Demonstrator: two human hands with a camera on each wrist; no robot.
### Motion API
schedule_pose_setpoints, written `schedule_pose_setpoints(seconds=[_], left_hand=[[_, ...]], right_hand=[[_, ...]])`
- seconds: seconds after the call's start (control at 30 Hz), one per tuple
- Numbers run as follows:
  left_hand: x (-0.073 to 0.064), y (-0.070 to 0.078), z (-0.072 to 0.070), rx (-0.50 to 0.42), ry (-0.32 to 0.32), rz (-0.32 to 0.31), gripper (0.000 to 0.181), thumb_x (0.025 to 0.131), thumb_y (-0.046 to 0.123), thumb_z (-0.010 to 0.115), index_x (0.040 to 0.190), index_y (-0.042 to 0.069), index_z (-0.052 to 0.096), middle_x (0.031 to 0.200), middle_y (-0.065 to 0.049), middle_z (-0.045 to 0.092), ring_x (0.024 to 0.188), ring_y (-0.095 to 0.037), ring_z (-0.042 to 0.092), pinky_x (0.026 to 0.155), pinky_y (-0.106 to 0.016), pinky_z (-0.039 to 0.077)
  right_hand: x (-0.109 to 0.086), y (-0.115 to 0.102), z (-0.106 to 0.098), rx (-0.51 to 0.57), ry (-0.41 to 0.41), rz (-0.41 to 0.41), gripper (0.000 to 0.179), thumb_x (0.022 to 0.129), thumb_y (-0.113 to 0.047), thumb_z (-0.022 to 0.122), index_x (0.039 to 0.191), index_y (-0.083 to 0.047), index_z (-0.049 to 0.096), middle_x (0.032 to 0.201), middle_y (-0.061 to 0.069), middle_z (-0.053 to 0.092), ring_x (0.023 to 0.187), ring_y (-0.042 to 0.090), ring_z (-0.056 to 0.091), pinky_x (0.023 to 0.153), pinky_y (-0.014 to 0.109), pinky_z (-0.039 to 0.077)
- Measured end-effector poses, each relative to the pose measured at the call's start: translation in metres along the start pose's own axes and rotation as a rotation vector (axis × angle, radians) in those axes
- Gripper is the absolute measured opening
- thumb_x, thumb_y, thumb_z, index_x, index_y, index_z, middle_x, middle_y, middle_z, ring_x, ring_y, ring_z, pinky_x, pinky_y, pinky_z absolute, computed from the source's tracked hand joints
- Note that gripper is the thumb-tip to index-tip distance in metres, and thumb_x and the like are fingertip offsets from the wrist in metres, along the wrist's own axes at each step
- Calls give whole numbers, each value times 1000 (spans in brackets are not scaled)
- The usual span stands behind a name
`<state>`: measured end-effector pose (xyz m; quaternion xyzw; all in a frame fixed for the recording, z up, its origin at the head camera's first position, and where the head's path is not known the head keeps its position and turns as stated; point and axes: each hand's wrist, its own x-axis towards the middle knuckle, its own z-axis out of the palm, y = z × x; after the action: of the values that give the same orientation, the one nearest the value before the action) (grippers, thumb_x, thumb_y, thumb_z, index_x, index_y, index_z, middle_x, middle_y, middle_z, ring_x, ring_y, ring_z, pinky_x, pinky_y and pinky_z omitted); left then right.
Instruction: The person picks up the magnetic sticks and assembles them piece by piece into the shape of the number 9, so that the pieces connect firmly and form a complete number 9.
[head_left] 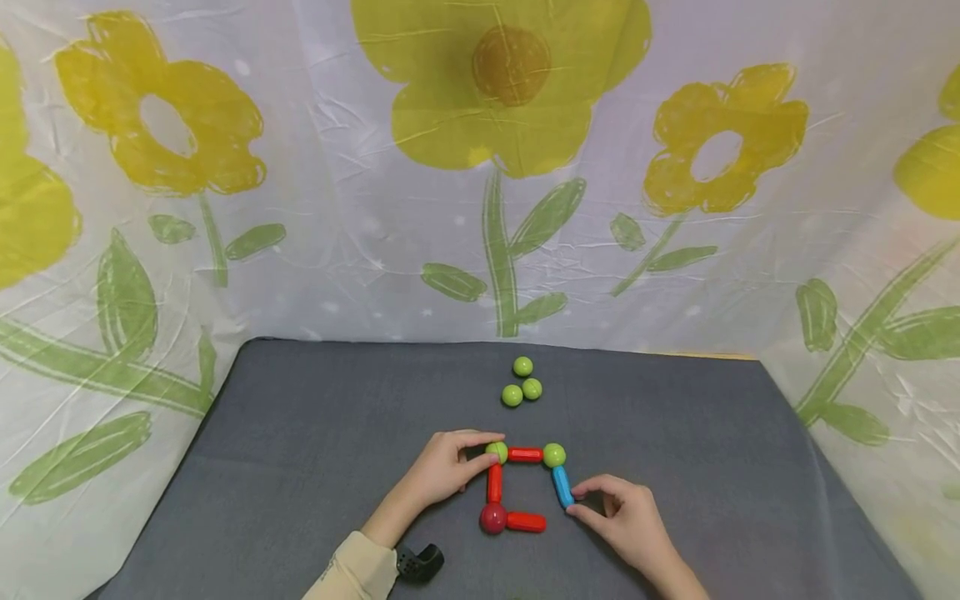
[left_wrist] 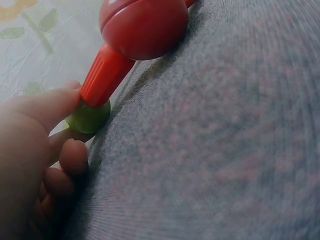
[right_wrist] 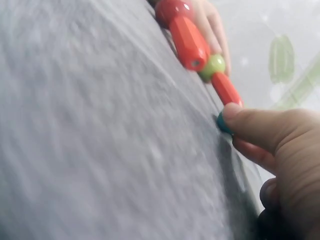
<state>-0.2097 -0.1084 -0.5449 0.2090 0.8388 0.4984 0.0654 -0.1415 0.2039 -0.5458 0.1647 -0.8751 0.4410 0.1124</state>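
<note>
My left hand pinches a green ball at the upper left corner of a ball-and-rod shape. From that ball one red rod runs right to a second green ball. Another red rod runs down to a larger dark red ball, from which a third red rod points right with its far end free. A blue rod slants down from the second green ball. Thumb and finger of my right hand pinch its lower end, which mostly hides it in the right wrist view.
Three loose green balls lie together farther back on the dark grey cloth-covered table. A flower-printed curtain stands behind it and at both sides. A black band sits by the left wrist.
</note>
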Motion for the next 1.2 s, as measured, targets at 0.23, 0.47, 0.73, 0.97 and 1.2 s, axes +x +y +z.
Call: schedule_pose_setpoints(seconds=[0.23,0.47,0.73,0.97,1.2], left_hand=[[1,1,-3,-6,0,3,36,100,32,77,135,22,76,119,3,76,41,-13,54,44,-29,48],[3,2,-4,6,0,10,37,100,31,77,136,21,75,118,3,75,41,-12,54,44,-28,47],[3,0,-2,14,-1,12,36,101,33,75,136,22,75,116,3,75,41,-12,54,44,-28,47],[2,-1,-2,10,11,4,35,101,33,75,135,23,75,114,3,75,41,-14,54,44,-29,48],[1,-4,2,5,17,-9,35,101,34,76,134,23,76,112,2,76,41,-14,55,44,-29,47]], right_hand=[[4,-8,8,-31,-33,20,31,76,-13,96,93,-32,79,64,-20,52,48,-4,35,45,18,33],[7,-12,11,-38,-40,46,32,76,-12,96,92,-32,77,75,-21,64,49,-3,36,46,20,34],[9,-12,7,20,-9,95,26,77,-17,96,93,-29,79,61,-15,57,46,-5,32,42,18,30],[34,-16,-1,74,11,58,24,82,-17,93,102,-18,80,75,-9,70,44,-5,29,38,20,30],[90,-18,-2,25,-14,40,31,87,-19,90,115,-10,79,99,-2,77,43,2,31,41,25,34]])
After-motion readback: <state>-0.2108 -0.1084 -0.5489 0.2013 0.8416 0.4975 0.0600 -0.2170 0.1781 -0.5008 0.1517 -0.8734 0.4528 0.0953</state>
